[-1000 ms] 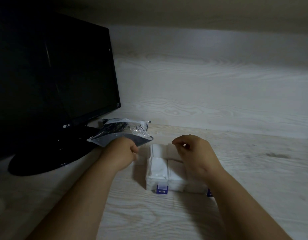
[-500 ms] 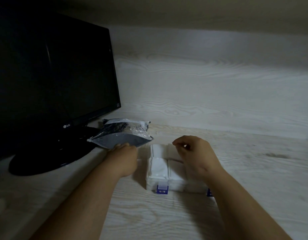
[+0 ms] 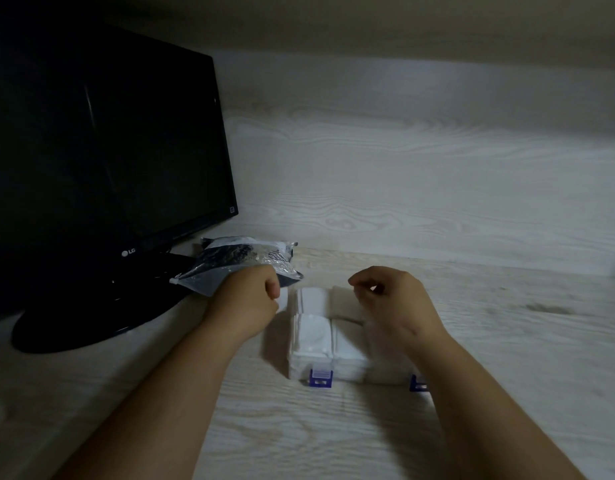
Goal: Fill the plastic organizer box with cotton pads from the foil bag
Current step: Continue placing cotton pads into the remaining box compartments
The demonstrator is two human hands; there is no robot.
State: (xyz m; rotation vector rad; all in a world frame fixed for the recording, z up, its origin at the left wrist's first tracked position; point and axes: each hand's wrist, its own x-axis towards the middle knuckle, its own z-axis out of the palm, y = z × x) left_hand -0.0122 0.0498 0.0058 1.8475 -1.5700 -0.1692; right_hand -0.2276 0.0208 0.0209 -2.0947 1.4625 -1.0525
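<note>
The clear plastic organizer box (image 3: 347,370) with blue latches stands on the desk, its compartments packed with white cotton pads (image 3: 311,336). The crumpled foil bag (image 3: 243,258) lies behind it to the left, against the monitor base. My left hand (image 3: 243,299) is curled into a fist at the bag's near edge, left of the box, and a white pad edge (image 3: 283,299) shows beside its fingers. My right hand (image 3: 392,299) hovers over the box's back row, thumb and forefinger pinched, with a bit of white between them. It hides the right compartments.
A black monitor (image 3: 102,143) on a wide black base (image 3: 91,323) fills the left. A pale wood-grain wall panel (image 3: 420,174) rises close behind the desk (image 3: 507,341). A low shelf overhangs at the top.
My left hand dipped toward the desk half a second ago and has come back up beside the bag's edge. My right hand has stayed in place over the box.
</note>
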